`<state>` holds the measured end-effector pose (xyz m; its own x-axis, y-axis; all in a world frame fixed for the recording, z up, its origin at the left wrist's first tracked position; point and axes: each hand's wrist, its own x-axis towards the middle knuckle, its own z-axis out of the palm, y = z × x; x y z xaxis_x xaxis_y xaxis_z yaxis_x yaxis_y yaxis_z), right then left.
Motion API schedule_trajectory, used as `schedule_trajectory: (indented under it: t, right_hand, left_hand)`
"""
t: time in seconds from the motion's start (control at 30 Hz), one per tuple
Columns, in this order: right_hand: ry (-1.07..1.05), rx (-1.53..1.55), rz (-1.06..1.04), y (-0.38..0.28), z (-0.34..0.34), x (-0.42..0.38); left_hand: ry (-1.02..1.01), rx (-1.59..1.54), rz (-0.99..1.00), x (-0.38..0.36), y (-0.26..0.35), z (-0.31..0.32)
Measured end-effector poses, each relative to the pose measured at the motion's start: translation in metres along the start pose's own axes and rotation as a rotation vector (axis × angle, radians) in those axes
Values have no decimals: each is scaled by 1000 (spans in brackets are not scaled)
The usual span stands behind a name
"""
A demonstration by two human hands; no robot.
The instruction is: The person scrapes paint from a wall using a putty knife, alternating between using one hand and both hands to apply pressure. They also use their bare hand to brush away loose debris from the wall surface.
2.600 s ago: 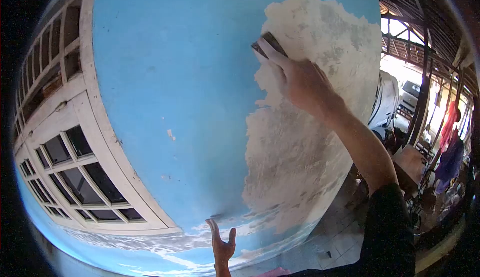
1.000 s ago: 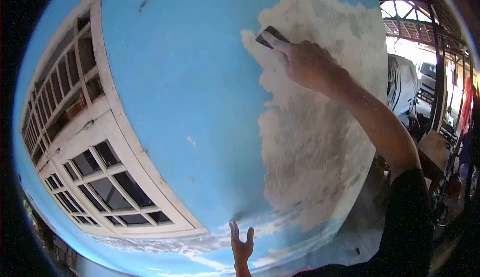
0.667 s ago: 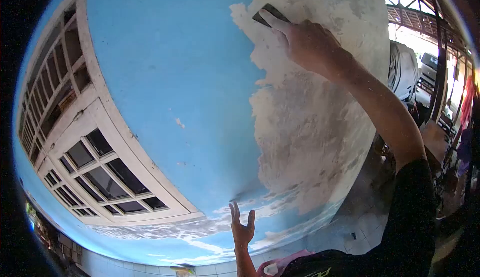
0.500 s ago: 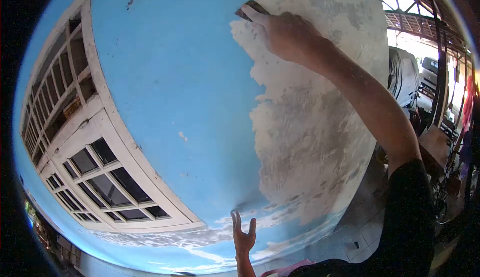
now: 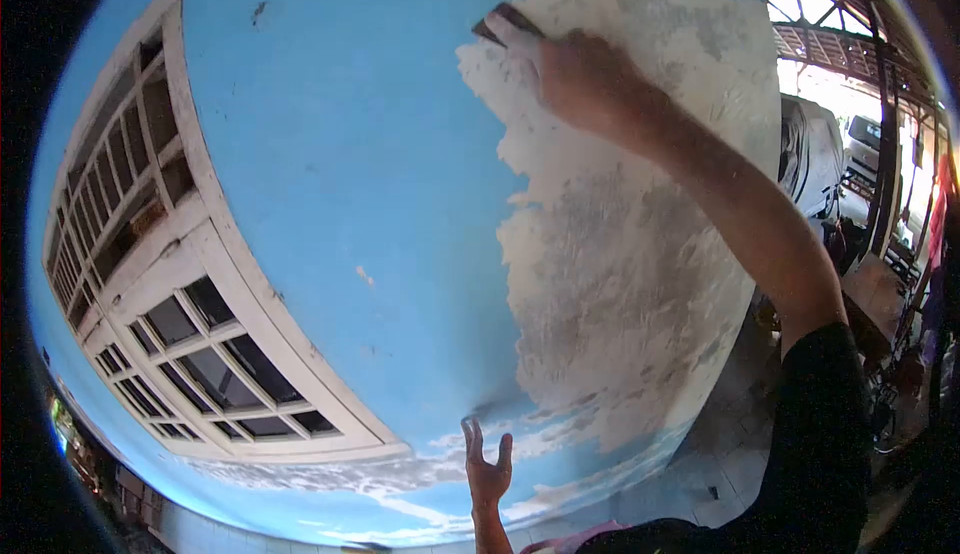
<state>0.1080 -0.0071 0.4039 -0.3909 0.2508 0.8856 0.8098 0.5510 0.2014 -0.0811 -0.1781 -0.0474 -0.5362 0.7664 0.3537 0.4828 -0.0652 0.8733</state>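
My right hand (image 5: 585, 79) is closed on a dark, flat-edged scraper (image 5: 495, 26) at the upper left edge of a bare grey-white patch (image 5: 610, 254) on the blue wall (image 5: 350, 154). Whitish powder or paste coats the fingers nearest the tool. Low in the view, my left hand (image 5: 488, 472) is raised with thumb and fingers apart, holding nothing. It is near the lower part of the wall, and whether it touches the surface cannot be made out.
A white-framed window (image 5: 225, 374) with dark panes fills the left side. At the right stand a covered vehicle (image 5: 812, 149), a wooden post (image 5: 885, 154) and clutter under a roof. Pale floor tiles (image 5: 735, 464) show at the lower right.
My right hand has shifted very slightly to the right and down with the scraper and looks more blurred. The left hand is almost unmoved.
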Motion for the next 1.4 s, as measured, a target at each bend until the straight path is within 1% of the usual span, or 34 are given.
schedule_trajectory:
  t: [0.03,0.1,0.13,0.2,0.23,0.3,0.37,0.43,0.5,0.53,0.6,0.7,0.73,0.8,0.87,0.9,0.93,0.97,1.03,1.07,1.13,1.23,1.27,1.3,1.33,1.37,1.4]
  right_hand:
    - [18,-9,-2,3,-2,-3]
    - [-209,75,32,9,2,-15]
    - [-217,81,24,9,3,-21]
    - [-7,49,-5,8,4,-31]
    - [-24,53,-6,9,5,-24]
    - [46,41,-113,13,9,-1]
    - [44,58,-80,5,4,8]
    - [77,70,-53,7,2,3]
    - [-106,-101,-89,11,0,-12]
    - [-85,-107,-94,10,-1,-21]
    - [-56,28,22,9,-1,-30]
    - [43,45,-50,12,10,-8]
    - [30,50,-42,13,12,-2]
    - [-90,-43,4,13,12,8]
    - [-119,13,-12,19,12,-4]
    - [-111,55,-32,20,10,-8]
    - [-37,62,-26,16,9,-21]
    - [-26,57,-36,12,6,-23]
    - [-92,55,-20,10,0,-14]
    - [-70,46,-20,9,-1,-5]
    - [28,38,-38,4,0,9]
    - [-62,81,16,2,-3,2]
    - [-77,85,16,1,-2,-8]
    - [-156,111,21,2,-3,-23]
    - [-233,136,21,1,-4,-35]
    - [-228,132,0,0,-1,-43]
    - [-229,105,22,0,6,-49]
  left_hand:
    - [6,-6,18,3,3,2]
    - [-16,3,-29,-4,5,1]
    - [-18,6,-47,-7,5,0]
    - [-10,7,-60,-12,-7,1]
    - [-7,10,-54,-12,-12,1]
    - [-10,53,-83,-9,-1,0]
    - [-5,37,-17,-5,5,4]
    - [-22,25,-10,-9,8,6]
    - [-26,-7,5,-4,15,7]
    - [-18,-2,2,-7,11,6]
    - [4,-14,18,-9,-3,7]
    - [-4,28,-37,-7,-12,6]
    - [-6,25,-40,-6,-9,4]
    - [-11,22,-27,-5,3,4]
    - [-23,9,-54,-9,12,3]
    - [-20,-15,-48,-10,12,2]
    - [-5,-12,-59,-13,12,2]
    - [4,-21,-51,-14,10,2]
    - [7,16,-65,-15,-3,2]
    - [12,-3,-57,-13,-17,6]
    - [2,9,-35,-6,-6,7]
    - [-36,9,-77,-8,12,7]
    - [-34,1,-51,-10,12,6]
    - [-25,-13,-23,-10,14,6]
    - [-22,-11,-37,-14,18,2]
    - [-7,-26,-38,-14,14,2]
    - [2,-4,-86,-17,6,2]
